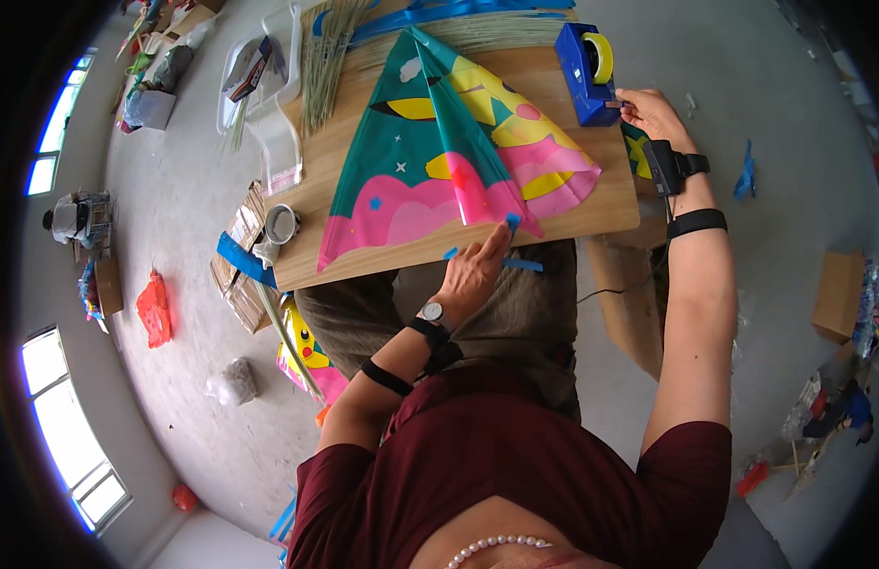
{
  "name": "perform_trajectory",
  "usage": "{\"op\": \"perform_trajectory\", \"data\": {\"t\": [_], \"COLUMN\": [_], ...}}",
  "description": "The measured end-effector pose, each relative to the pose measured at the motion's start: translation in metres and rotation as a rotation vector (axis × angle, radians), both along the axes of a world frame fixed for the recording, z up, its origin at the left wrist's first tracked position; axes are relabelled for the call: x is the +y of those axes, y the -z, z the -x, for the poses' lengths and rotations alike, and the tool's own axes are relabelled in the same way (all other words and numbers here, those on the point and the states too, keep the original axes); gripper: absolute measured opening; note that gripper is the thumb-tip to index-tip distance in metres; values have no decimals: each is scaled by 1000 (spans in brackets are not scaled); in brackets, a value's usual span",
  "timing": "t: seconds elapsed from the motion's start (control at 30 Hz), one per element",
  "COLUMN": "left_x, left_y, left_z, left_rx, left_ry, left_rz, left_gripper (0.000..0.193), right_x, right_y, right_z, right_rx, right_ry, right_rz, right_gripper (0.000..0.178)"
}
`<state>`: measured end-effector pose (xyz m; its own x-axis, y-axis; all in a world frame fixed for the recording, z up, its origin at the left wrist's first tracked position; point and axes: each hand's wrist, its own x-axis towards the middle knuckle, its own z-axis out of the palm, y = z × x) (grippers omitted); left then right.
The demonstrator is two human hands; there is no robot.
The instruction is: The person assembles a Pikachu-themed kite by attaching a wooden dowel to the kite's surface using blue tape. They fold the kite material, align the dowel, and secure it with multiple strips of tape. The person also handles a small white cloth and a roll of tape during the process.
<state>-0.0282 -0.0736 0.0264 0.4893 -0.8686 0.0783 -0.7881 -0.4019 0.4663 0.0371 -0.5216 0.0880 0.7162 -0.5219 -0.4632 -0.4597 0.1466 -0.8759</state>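
A folded kite sheet (pixel 392 180) in green, pink and yellow lies across the wooden table (pixel 373 258), its pointed end away from me. My left hand (pixel 472 275) rests at the near table edge, index finger stretched to a small blue strip (pixel 512 222) on the sheet's lower edge. Off the table's right side, my right hand (pixel 653 116) is closed in a pinch at the front of a blue tape dispenser (pixel 583 81) holding a yellow roll (pixel 601 59). The tape end at those fingertips is too small to see clearly.
Bundles of thin sticks (pixel 327 71) lie along the table's far side beside a clear plastic tray (pixel 289 47). A small round tin (pixel 282 224) stands at the left corner. More blue strips (pixel 523 266) hang on the near edge. A cardboard box (pixel 621 294) sits below right.
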Motion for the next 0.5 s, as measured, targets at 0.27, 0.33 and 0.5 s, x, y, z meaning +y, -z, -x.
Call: {"op": "perform_trajectory", "data": {"t": [0.27, 0.33, 0.5], "left_x": [-2, -2, -2], "left_y": [-1, 1, -1], "left_z": [1, 1, 1], "left_rx": [-26, -38, -47], "left_ry": [-16, -11, -10], "left_rz": [58, 74, 49], "left_gripper": [66, 66, 67], "right_x": [9, 5, 11], "right_y": [13, 27, 39], "right_z": [29, 32, 37], "right_rx": [-238, -305, -315], "right_ry": [-20, -57, -62], "right_rz": [-70, -58, 81], "right_gripper": [11, 8, 11]}}
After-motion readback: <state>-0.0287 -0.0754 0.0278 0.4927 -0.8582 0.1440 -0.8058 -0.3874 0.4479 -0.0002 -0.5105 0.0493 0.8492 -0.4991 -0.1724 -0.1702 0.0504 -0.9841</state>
